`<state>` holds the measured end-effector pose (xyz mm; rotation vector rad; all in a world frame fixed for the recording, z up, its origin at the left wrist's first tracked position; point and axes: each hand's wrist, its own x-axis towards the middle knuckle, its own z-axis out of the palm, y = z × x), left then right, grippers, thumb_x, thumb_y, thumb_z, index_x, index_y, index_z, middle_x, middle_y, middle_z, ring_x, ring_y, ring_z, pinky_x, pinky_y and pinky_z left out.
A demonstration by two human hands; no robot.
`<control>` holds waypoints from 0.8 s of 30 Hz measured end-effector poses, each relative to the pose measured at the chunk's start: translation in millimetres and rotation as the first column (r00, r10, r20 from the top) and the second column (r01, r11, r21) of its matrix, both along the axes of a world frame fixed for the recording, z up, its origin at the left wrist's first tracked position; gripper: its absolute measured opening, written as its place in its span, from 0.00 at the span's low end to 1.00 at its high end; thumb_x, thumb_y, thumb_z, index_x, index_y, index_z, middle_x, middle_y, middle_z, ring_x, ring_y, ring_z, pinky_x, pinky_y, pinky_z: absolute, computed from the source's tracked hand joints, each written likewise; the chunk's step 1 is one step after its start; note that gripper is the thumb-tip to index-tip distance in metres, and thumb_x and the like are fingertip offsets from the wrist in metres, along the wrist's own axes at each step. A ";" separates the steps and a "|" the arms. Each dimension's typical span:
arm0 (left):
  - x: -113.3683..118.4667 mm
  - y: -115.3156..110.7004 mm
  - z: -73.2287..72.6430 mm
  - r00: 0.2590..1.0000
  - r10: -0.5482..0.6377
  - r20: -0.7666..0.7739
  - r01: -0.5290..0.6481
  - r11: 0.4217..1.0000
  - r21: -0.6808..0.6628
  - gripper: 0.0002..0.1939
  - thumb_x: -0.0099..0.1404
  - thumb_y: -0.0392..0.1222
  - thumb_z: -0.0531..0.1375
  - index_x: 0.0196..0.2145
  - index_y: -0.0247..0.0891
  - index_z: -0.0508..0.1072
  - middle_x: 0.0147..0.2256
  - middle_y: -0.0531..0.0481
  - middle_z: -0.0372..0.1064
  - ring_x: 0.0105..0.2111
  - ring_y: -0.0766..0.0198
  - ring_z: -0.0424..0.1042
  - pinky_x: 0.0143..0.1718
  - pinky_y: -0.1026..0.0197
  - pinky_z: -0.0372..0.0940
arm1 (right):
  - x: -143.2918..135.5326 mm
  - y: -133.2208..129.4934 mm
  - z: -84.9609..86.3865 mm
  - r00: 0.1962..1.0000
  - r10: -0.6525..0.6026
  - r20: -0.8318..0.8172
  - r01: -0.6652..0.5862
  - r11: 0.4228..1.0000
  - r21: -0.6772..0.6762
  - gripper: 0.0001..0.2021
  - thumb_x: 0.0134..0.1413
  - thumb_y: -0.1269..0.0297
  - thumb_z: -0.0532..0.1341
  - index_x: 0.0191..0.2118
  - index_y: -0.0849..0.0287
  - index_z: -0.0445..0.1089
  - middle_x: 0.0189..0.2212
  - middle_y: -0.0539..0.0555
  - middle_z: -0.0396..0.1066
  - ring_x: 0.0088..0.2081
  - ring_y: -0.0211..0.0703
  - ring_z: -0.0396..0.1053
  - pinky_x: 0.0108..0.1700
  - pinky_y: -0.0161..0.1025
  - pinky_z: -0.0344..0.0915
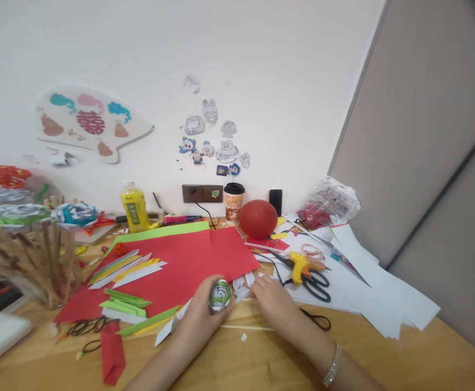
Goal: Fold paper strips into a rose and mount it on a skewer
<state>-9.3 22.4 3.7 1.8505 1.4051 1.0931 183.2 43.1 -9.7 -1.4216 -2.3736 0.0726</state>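
Observation:
My left hand is wrapped round a small round green, white and black piece, whose patterned face points up. To its right, my right hand reaches down to the table, its fingertips at small folded white paper strips; whether it pinches one is too small to tell. Large red paper sheets lie beyond my left hand. Just right of my right hand are a yellow glue gun and black-handled scissors.
A red balloon, a lidded cup and a yellow bottle stand along the wall. White sheets cover the right side. Wooden sticks stand at the left, near folded green strips and a red folded piece.

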 end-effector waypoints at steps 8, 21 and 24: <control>6.3 -2.7 -9.7 0.998 -0.052 -0.040 0.055 0.995 0.088 0.18 0.53 0.35 0.57 0.43 0.39 0.62 0.42 0.46 0.68 0.44 0.56 0.68 0.46 0.52 0.63 | -16.1 -24.1 6.9 0.882 0.092 -0.463 -0.044 0.993 0.113 0.07 0.60 0.73 0.48 0.37 0.58 0.61 0.33 0.52 0.66 0.35 0.40 0.65 0.37 0.35 0.62; 10.6 -10.1 -17.0 0.968 -0.130 -0.213 0.163 0.975 0.148 0.17 0.58 0.36 0.56 0.45 0.41 0.61 0.43 0.47 0.66 0.44 0.57 0.67 0.46 0.55 0.61 | -18.1 -24.9 1.4 0.868 0.181 -0.463 -0.130 0.981 0.141 0.05 0.59 0.72 0.53 0.34 0.59 0.64 0.31 0.52 0.66 0.34 0.41 0.64 0.35 0.36 0.61; 12.2 -13.2 -13.3 0.965 -0.145 -0.219 0.174 0.977 0.120 0.16 0.57 0.36 0.56 0.45 0.42 0.62 0.42 0.48 0.66 0.43 0.58 0.67 0.44 0.57 0.62 | -18.9 -25.3 0.7 0.874 0.190 -0.447 -0.121 0.977 0.179 0.05 0.59 0.72 0.54 0.33 0.59 0.65 0.30 0.52 0.66 0.33 0.41 0.64 0.35 0.36 0.61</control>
